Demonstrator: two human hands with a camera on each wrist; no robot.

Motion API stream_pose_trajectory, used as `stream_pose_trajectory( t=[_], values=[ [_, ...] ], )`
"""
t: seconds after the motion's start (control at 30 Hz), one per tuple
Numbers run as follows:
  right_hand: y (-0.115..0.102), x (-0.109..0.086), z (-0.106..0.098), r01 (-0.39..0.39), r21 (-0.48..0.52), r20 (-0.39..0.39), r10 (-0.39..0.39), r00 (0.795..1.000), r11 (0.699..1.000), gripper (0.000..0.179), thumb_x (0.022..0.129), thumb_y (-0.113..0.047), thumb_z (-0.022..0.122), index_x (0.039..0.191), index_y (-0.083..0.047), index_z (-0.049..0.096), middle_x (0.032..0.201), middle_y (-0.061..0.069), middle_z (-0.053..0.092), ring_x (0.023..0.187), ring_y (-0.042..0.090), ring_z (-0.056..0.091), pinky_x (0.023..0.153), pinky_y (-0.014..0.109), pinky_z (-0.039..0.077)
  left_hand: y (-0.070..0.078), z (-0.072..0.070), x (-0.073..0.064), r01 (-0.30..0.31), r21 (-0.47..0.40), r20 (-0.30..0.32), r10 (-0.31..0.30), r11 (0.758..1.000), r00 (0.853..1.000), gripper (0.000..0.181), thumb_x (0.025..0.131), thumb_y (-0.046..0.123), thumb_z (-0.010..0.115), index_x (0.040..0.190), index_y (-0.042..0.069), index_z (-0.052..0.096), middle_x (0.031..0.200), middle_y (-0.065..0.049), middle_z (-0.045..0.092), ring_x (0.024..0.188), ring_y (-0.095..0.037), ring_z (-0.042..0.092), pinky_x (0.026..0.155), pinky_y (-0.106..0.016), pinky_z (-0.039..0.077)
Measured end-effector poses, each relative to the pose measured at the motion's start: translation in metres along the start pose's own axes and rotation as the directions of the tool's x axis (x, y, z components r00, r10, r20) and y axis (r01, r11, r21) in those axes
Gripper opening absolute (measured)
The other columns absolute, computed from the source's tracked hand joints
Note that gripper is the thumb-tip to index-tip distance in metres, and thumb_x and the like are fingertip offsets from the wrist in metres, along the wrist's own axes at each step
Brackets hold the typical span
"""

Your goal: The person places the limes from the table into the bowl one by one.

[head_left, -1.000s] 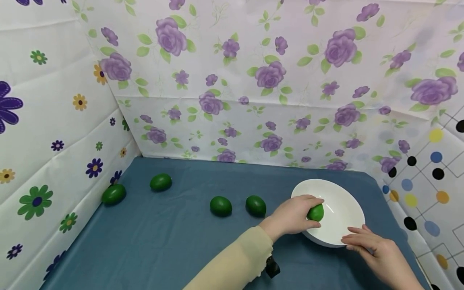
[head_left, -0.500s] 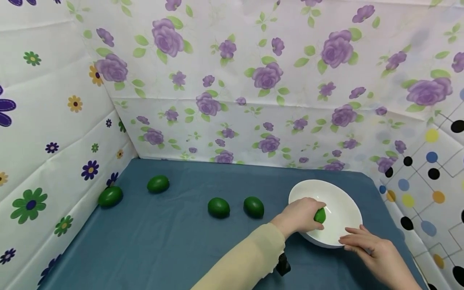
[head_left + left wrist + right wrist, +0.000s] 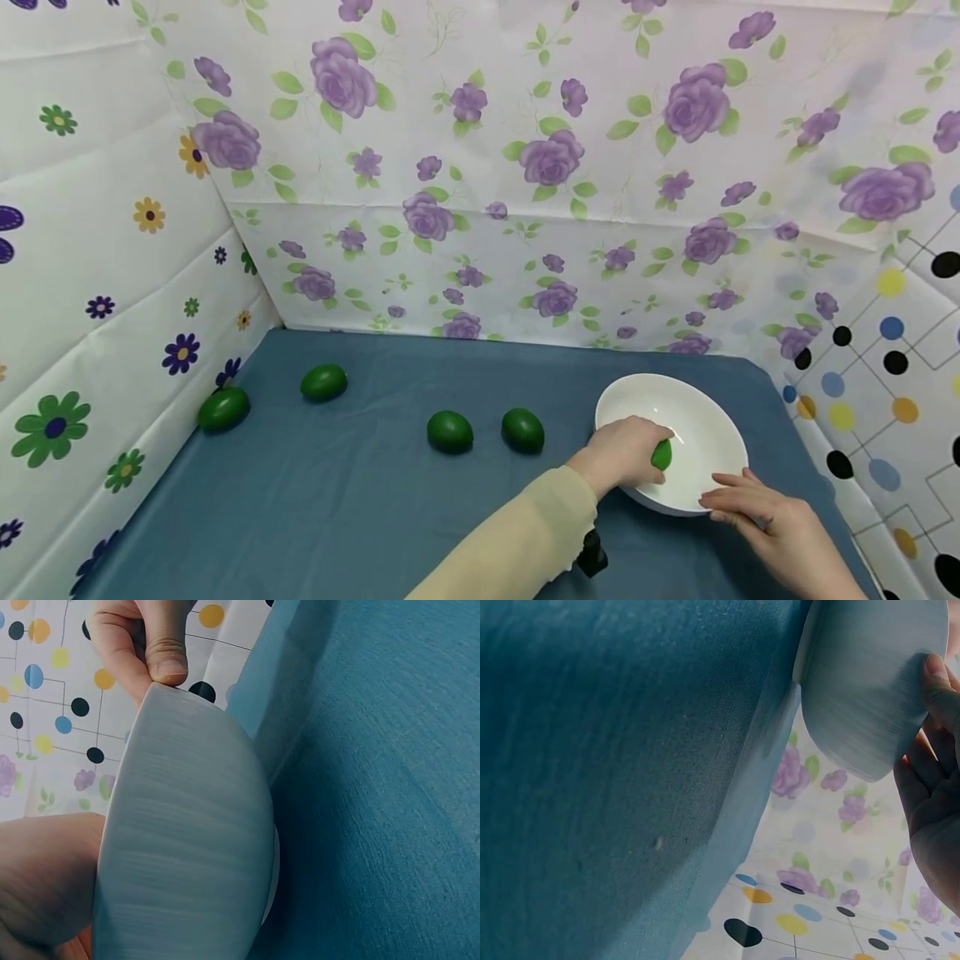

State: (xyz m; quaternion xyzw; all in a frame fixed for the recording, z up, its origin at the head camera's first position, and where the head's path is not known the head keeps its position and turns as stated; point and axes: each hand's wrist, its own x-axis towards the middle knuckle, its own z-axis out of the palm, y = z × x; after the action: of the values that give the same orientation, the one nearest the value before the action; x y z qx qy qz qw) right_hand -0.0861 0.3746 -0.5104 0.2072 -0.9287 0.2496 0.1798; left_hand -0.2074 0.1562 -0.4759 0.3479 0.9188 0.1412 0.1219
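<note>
In the head view my left hand point(image 3: 628, 454) reaches over the near-left rim of a white bowl point(image 3: 708, 437), holding a green lime point(image 3: 662, 455) low inside it; fingers cover most of the lime. My right hand point(image 3: 780, 517) pinches the bowl's near-right rim. The left wrist view shows its thumb point(image 3: 171, 664) on the outer side of that rim, while the left hand point(image 3: 49, 877) is partly hidden behind the bowl's wall. In the right wrist view the right hand point(image 3: 937, 802) is at the bowl's point(image 3: 866, 697) edge.
Several more limes lie on the blue cloth point(image 3: 337, 500): two near the middle, one lime point(image 3: 522, 430) nearer the bowl and another lime point(image 3: 450, 432) beside it; a lime point(image 3: 324, 382) farther back; and a lime point(image 3: 224, 409) at the left edge. Patterned sheets point(image 3: 450, 167) wall the table.
My left hand has moved slightly right and lower into the bowl with the lime, which is now more covered by the fingers. The right hand keeps its hold on the rim.
</note>
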Motion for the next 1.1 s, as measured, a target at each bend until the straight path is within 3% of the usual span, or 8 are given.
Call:
stream_pose_trajectory(
  t=[0.47, 0.73, 0.97, 1.1],
  values=[
    [-0.0012, -0.0014, 0.0010, -0.024, -0.010, 0.016, 0.024, 1.000, 1.000, 0.052, 0.073, 0.008, 0.092, 0.106, -0.031, 0.084, 0.106, -0.019, 0.077, 0.124, -0.008, 0.061, 0.113, 0.005, 0.026, 0.0037, 0.0038, 0.0013, 0.052, 0.012, 0.013, -0.052, 0.999, 0.999, 0.061, 0.089, 0.037, 0.090, 0.146, 0.038, 0.067, 0.131, 0.021, 0.067, 0.100, 0.000, 0.057, 0.091, -0.019, 0.051],
    [-0.0002, -0.0002, 0.0009, -0.001, -0.001, 0.010, 0.001, 1.000, 1.000, 0.053, 0.071, 0.009, 0.092, 0.107, -0.030, 0.084, 0.107, -0.018, 0.077, 0.124, -0.009, 0.060, 0.114, 0.006, 0.027, 0.0052, 0.0050, 0.0033, 0.081, 0.037, 0.017, -0.082, 0.996, 0.996, 0.063, 0.087, 0.034, 0.093, 0.145, 0.040, 0.067, 0.132, 0.022, 0.067, 0.101, -0.001, 0.058, 0.095, -0.021, 0.052],
    [-0.0006, -0.0006, 0.0013, -0.010, 0.003, 0.012, 0.010, 1.000, 1.000, 0.051, 0.073, 0.010, 0.091, 0.107, -0.027, 0.084, 0.107, -0.017, 0.077, 0.125, -0.010, 0.059, 0.114, 0.006, 0.027, 0.0040, 0.0072, 0.0022, 0.076, 0.033, 0.006, -0.076, 0.997, 0.997, 0.067, 0.085, 0.039, 0.094, 0.146, 0.042, 0.065, 0.136, 0.023, 0.065, 0.110, 0.002, 0.059, 0.098, -0.022, 0.053],
    [-0.0012, -0.0007, 0.0012, -0.015, 0.007, 0.014, 0.015, 1.000, 1.000, 0.051, 0.073, 0.010, 0.091, 0.107, -0.028, 0.084, 0.108, -0.015, 0.078, 0.125, -0.011, 0.059, 0.114, 0.006, 0.027, 0.0032, 0.0071, 0.0007, 0.069, 0.033, -0.003, -0.069, 0.997, 0.998, 0.067, 0.086, 0.041, 0.093, 0.146, 0.042, 0.065, 0.134, 0.023, 0.066, 0.108, 0.002, 0.059, 0.093, -0.021, 0.053]
  ],
)
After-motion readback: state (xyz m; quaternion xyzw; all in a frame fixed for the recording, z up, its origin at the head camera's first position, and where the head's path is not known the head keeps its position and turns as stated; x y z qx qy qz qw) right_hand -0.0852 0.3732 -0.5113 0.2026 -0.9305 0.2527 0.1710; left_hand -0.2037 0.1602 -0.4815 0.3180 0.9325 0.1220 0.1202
